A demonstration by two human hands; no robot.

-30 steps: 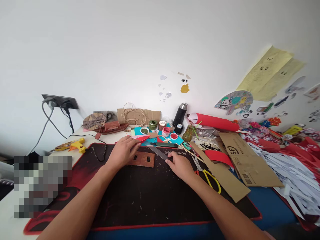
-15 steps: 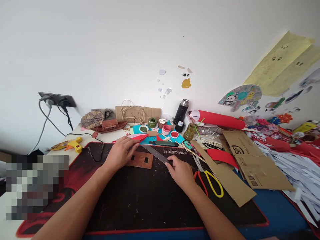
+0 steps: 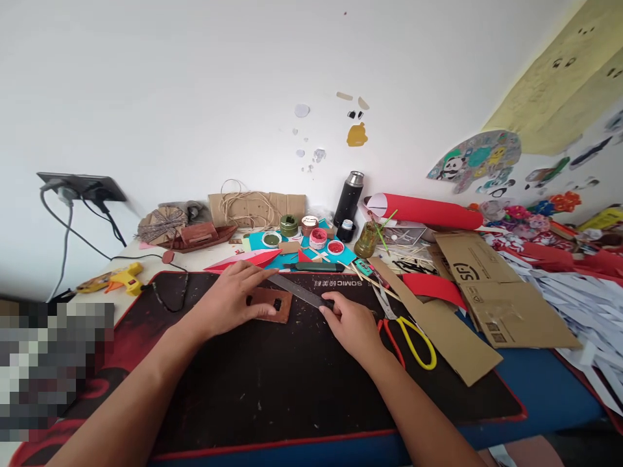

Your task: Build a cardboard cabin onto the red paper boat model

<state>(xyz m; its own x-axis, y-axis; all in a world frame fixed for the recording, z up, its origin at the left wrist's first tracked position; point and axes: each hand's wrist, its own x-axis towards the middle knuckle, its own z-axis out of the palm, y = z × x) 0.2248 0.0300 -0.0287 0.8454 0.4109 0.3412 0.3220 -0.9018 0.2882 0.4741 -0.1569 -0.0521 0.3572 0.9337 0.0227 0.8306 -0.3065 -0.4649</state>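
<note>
My right hand (image 3: 348, 318) is closed on the near end of a steel ruler (image 3: 299, 290), thumb against fingers. The ruler slants up to the left above the mat. My left hand (image 3: 238, 295) reaches over a reddish-brown board (image 3: 283, 310) with small square cutouts, its thumb stretched along the board and apart from the fingers. The left fingertips come close to the ruler's far end; whether they touch it I cannot tell. Part of the board is hidden beneath this hand. Just beyond it lies a red pointed paper boat shape (image 3: 265, 258).
Scissors (image 3: 413, 344) with red and yellow handles and a cardboard strip (image 3: 442, 331) lie to the right on the black mat (image 3: 272, 395). Paint jars (image 3: 318, 238), a dark green pen-like tool (image 3: 316, 266) and a black flask (image 3: 349, 198) stand or lie behind. A yellow glue gun (image 3: 127, 279) is at left.
My left hand has moved from beside the red paper down onto the brown board, its thumb now extended. The right hand keeps the ruler. The view has shifted slightly.
</note>
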